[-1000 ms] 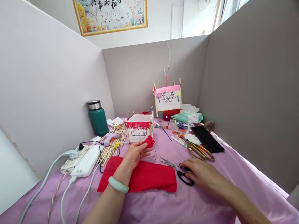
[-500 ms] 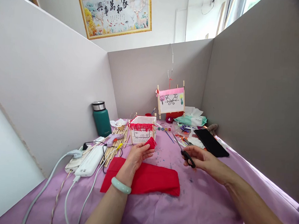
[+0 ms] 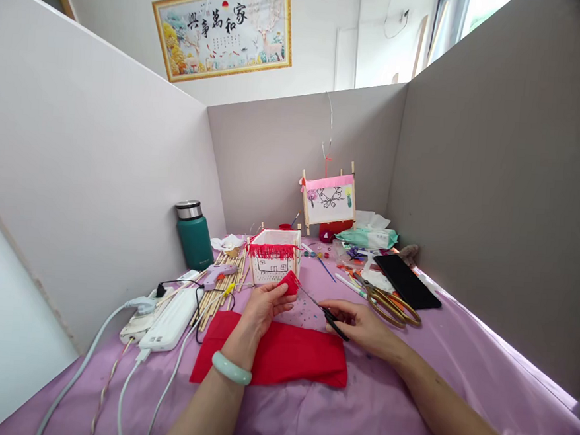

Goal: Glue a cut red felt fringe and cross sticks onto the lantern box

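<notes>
Hands 2 — left hand (image 3: 263, 310) rising at lower center, grip pinching 1 red crepe-paper scrap (image 3: 291, 282) | right hand (image 3: 359, 328) reaching from lower right, grip clenching 1 black-handled scissors (image 3: 333, 322), blades nearing scrap — 1 red crepe-paper sheet (image 3: 280, 353) lying below

A creased lilac sheet (image 3: 305, 424) covers the tabletop. On it lie a folded red crepe-paper strip (image 3: 300, 357), a white power bank (image 3: 167, 321) beside a white power strip (image 3: 136, 327), a bundle of thin bamboo sticks (image 3: 222, 292), a teal steel-capped flask (image 3: 193, 242), gold-handled metal scissors (image 3: 393, 307), a flat black smartphone (image 3: 406, 280), and a small white paper house (image 3: 271, 266) with red fringe.
</notes>
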